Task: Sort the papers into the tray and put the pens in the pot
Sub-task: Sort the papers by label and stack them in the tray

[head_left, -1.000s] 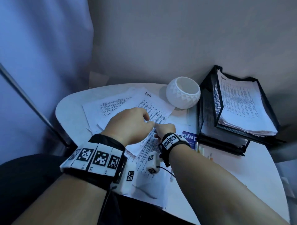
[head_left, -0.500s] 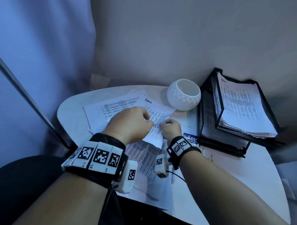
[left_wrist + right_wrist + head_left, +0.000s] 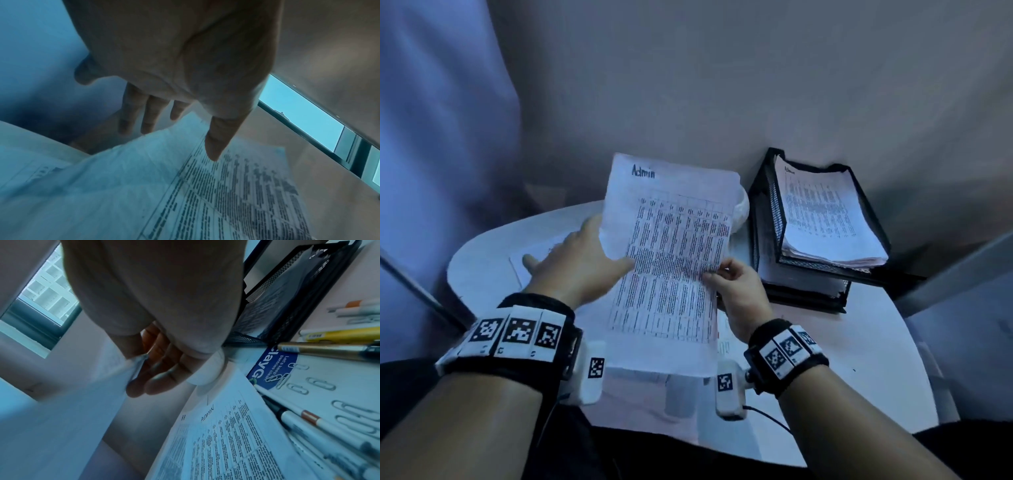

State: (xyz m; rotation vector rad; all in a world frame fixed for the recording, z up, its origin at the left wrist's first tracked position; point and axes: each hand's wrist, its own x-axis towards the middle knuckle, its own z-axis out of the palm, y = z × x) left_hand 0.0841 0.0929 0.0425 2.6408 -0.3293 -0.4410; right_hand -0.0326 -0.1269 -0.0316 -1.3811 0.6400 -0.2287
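A printed sheet headed "Admin" (image 3: 671, 260) stands lifted above the table, tilted toward me. My right hand (image 3: 717, 274) pinches its right edge between thumb and fingers, and the pinch (image 3: 137, 365) also shows in the right wrist view. My left hand (image 3: 585, 246) is open with straight, spread fingers at the sheet's left edge, its thumb (image 3: 213, 146) lying over the printed side. The black mesh tray (image 3: 767, 192) at the right holds a stack of papers (image 3: 822, 212). The white pot (image 3: 742, 209) peeks out behind the sheet. Several pens (image 3: 308, 423) lie on the table.
More printed sheets (image 3: 226, 434) lie on the round white table (image 3: 859, 342) under the lifted one. A blue card (image 3: 271, 368) and loose paper clips (image 3: 318, 384) lie among the pens in front of the tray. A wall stands close behind.
My right hand has lifted the Admin sheet off the pile so that it now covers most of the pot. My left hand has opened from curled and spread out to the left.
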